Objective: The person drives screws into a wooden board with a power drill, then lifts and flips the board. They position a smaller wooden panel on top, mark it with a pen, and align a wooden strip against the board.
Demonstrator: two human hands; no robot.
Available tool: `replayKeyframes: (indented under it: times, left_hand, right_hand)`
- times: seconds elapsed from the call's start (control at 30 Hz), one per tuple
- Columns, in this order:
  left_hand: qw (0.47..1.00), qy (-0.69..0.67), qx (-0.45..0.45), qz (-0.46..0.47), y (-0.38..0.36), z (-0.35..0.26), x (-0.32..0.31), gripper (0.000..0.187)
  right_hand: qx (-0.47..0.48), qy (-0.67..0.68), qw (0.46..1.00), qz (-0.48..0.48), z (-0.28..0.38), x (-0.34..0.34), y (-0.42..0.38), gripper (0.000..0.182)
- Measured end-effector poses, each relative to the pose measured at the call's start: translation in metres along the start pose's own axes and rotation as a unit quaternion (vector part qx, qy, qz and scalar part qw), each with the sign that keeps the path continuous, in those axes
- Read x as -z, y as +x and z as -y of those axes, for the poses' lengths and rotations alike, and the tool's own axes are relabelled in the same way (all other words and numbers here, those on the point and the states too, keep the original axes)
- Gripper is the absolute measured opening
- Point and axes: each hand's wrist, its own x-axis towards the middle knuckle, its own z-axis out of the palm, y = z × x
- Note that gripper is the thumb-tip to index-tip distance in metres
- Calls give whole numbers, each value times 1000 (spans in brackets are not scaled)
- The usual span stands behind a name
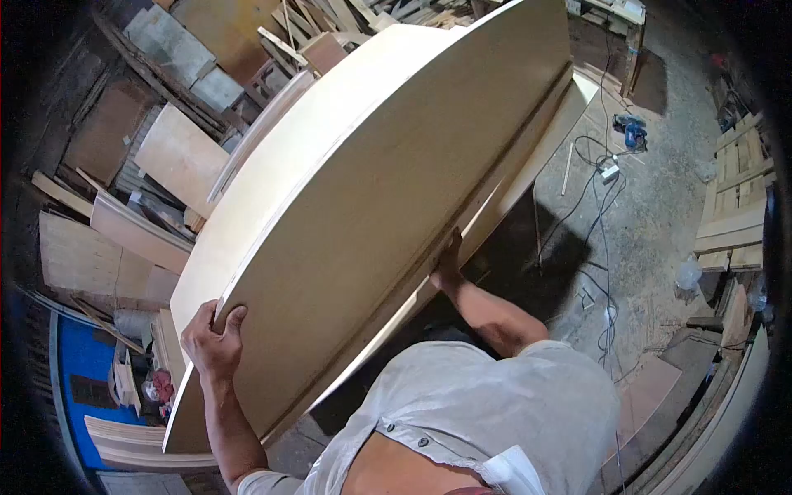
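A large half-round wooden panel [371, 190] stands tilted in front of me, its curved edge up and to the left. My left hand [216, 338] is closed over that curved edge at the lower left, thumb on the near face and fingers behind. Along the panel's straight lower side runs a wooden strip [396, 290]. There my right hand [448, 262] grips the panel's lower side, its fingers partly in shadow. Behind the panel lies a pale, wide board surface [330, 99], and another pale edge shows beneath it.
Curved plywood pieces [181, 157] and scrap wood are stacked at the left and back. On the floor at right lie a blue power tool [632, 132], tangled cables and a white power strip [610, 174]. A wooden pallet [734, 198] stands at the far right.
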Motion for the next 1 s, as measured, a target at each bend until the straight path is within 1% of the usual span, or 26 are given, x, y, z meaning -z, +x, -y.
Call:
replayKeyframes:
  times: [0.03,0.07,0.1,0.13,0.17,0.2,0.27,0.3,0.33,0.37,0.43,0.47,0.53,0.57,0.63,0.67,0.77,0.8,0.87,0.9,0.97,1.0]
  left_hand:
    - [1000,-15,9,0,0,2,-2,30]
    - [1000,-17,5,3,0,3,-4,26]
    - [1000,-12,10,14,-2,5,-7,26]
    - [999,-17,26,18,-2,7,-9,25]
    - [999,-24,41,20,-2,10,-14,24]
    - [999,-38,26,13,-4,18,-22,23]
    - [999,-42,28,18,-10,28,-35,22]
    - [998,-49,27,14,-12,31,-39,22]
    - [998,-31,42,20,-14,28,-41,21]
    - [998,-34,48,22,-16,32,-44,21]
    - [998,-10,37,41,-24,43,-59,21]
    - [999,-15,14,29,-29,53,-68,20]
    - [998,-18,28,48,-25,50,-65,20]
    - [997,-13,42,67,-23,48,-61,19]
    - [992,-51,68,97,-18,50,-55,24]
    - [992,-48,60,97,-15,49,-53,28]
    - [988,-52,45,137,-11,62,-53,35]
    - [991,-55,6,121,-10,72,-59,36]
    - [989,-48,27,137,-7,68,-52,38]
    - [990,-38,34,130,-5,78,-58,42]
    - [990,-38,51,126,-4,88,-61,42]
    - [990,-37,67,114,-3,92,-67,42]
  right_hand:
    - [8,-17,1000,18,-8,15,11,93]
    - [34,-47,998,22,-6,15,7,90]
    - [59,-76,995,24,-2,14,1,87]
    - [-5,-165,986,-35,19,-1,-15,80]
    - [-67,-252,961,-90,38,-7,-22,72]
    - [23,-431,901,-46,45,23,-5,63]
    - [94,-506,858,-1,75,34,-19,50]
    - [80,-415,906,-8,109,2,-53,46]
    - [103,-402,909,-27,128,4,-61,48]
    - [126,-390,911,-44,148,8,-69,51]
    - [169,-407,895,-72,185,-13,-101,53]
    - [193,-402,891,-78,196,-16,-116,54]
    - [229,-404,881,-90,213,-21,-144,57]
    - [242,-409,875,-93,217,-20,-155,55]
    - [253,-410,871,-94,217,-20,-179,51]
    - [249,-420,868,-89,213,-18,-190,51]
    - [251,-432,864,-58,200,-9,-221,48]
    - [241,-417,875,-46,194,-2,-229,48]
    - [226,-402,886,-38,182,10,-241,44]
    - [220,-413,883,-30,174,15,-248,44]
    - [200,-374,905,-20,165,20,-251,42]
    - [196,-382,903,-2,164,23,-249,42]
